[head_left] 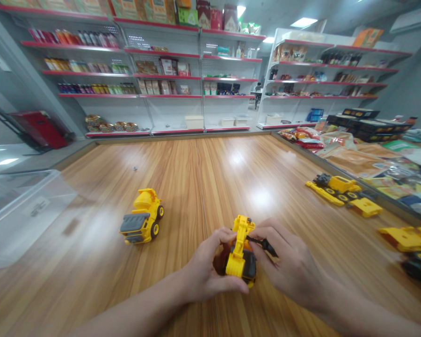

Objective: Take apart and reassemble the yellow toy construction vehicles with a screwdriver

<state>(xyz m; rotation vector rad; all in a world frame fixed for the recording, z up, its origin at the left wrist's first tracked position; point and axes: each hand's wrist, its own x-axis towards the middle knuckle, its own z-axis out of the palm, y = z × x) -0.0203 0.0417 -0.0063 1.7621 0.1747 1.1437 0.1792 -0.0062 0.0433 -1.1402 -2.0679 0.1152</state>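
A yellow and dark grey toy excavator is near the table's front, its yellow arm facing up. My left hand is closed around its left side, thumb and fingers gripping the body. In my right hand is a small black screwdriver, pinched between the fingers. Its thin shaft points left and meets the excavator's arm; the exact tip contact is too small to make out. To the left stands a yellow toy cement mixer truck with a grey front and black wheels.
Yellow toy vehicle parts lie on the right of the wooden table, with more parts at the right edge. A clear plastic bin stands at left. A tiny grey piece lies farther back. Packaged goods crowd beyond the right rim.
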